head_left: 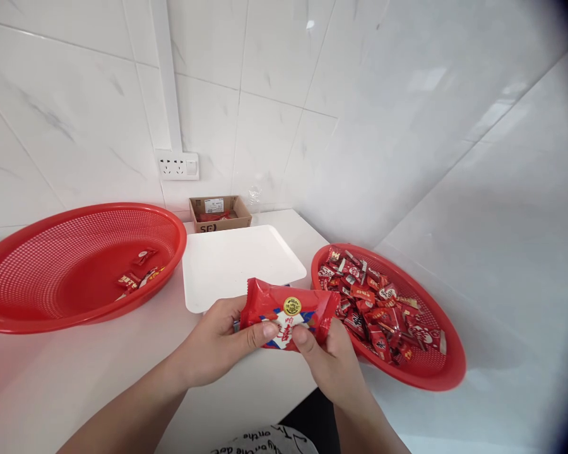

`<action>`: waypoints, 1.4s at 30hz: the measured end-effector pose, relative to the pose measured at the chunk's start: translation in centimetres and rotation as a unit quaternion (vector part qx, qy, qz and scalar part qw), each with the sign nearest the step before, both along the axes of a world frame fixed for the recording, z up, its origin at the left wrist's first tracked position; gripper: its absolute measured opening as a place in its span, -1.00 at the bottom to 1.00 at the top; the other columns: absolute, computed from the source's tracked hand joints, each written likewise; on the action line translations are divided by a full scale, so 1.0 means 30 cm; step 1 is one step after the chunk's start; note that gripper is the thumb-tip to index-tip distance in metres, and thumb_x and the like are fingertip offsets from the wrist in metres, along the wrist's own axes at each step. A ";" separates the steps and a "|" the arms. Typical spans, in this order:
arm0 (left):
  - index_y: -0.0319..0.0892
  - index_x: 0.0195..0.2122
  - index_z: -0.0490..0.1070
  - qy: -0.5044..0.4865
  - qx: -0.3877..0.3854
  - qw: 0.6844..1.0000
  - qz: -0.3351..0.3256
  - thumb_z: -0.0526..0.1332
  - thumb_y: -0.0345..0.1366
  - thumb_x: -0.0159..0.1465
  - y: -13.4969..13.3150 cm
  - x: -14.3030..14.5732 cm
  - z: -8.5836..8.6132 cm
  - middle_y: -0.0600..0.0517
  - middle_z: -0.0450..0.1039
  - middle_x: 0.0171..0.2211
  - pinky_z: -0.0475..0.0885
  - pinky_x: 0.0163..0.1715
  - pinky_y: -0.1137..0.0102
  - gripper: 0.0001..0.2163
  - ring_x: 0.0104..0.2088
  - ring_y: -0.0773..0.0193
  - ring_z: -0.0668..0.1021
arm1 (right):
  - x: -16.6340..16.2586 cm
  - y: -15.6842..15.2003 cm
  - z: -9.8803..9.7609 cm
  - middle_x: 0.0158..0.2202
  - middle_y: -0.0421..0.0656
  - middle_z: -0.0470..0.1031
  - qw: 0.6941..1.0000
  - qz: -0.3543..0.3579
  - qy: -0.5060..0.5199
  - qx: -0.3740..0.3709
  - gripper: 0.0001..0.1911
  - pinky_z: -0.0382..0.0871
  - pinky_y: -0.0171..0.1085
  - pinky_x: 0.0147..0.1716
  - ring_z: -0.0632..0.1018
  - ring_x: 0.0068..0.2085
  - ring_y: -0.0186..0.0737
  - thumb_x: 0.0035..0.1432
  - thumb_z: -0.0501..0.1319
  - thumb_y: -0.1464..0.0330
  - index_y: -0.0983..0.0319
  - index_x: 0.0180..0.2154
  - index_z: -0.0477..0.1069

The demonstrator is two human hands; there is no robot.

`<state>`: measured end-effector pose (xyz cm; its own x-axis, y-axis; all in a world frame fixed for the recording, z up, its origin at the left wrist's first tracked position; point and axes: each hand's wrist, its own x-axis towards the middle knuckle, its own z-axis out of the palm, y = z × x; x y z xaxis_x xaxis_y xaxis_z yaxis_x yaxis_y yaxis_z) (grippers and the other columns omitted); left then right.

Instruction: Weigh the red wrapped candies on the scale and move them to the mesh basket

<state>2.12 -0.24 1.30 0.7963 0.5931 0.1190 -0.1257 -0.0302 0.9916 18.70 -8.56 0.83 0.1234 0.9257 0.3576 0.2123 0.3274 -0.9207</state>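
Observation:
Between my two hands is a red candy packet (293,306) with a round yellow emblem and white and blue patches on its front. My left hand (222,343) grips its left end, thumb across the front and fingers behind. The right end is in my right hand (329,362), whose thumb also presses the front face. Both sets of fingers are partly hidden by the wrapper. Just behind the packet lies a white tray (236,258). Close to my right hand, a red basket (449,372) holds many small wrapped candies (364,293).
At the left stands a larger red basket (38,271) with several packets (135,277) in it. A small cardboard box (222,224) with red contents sits against the tiled wall, below a power socket (178,165). All rest on a white table (161,359).

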 end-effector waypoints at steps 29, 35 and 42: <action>-0.19 -0.48 0.45 -0.040 -0.046 0.997 0.039 0.31 -0.05 0.21 -0.003 0.022 -0.001 0.15 0.30 -0.57 0.32 -0.44 0.48 -0.70 -0.52 0.38 0.27 | -0.001 0.011 0.003 -0.32 -0.12 0.60 0.996 0.075 0.041 -0.031 -0.54 0.51 -0.24 -0.22 0.58 -0.32 -0.13 0.13 0.24 -0.07 0.15 -0.18 0.57; -0.20 -0.44 0.51 -0.065 -0.054 0.996 0.006 0.31 -0.05 0.23 0.002 0.018 0.006 0.12 0.37 -0.56 0.41 -0.37 0.46 -0.70 -0.52 0.37 0.36 | -0.015 0.005 -0.014 -0.46 -0.21 0.49 0.999 0.010 0.035 -0.020 -0.74 0.43 -0.36 -0.41 0.48 -0.44 -0.27 0.21 0.25 0.11 0.14 -0.36 0.51; -0.16 -0.03 0.49 -0.089 -0.036 0.991 -0.094 0.25 0.06 0.24 0.007 0.012 -0.005 -0.05 0.52 -0.17 0.43 -0.11 0.32 -0.57 -0.17 0.14 0.52 | -0.012 0.014 -0.033 -0.59 -0.23 0.39 0.995 -0.091 0.014 0.025 -0.67 0.36 -0.36 -0.58 0.41 -0.55 -0.29 0.21 0.24 0.12 0.18 -0.49 0.40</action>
<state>2.48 -0.03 1.15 0.8638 0.4477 0.2311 -0.2960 0.0797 0.9519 18.33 -8.14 -0.17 0.2987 0.8679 0.3969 0.2465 0.3316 -0.9106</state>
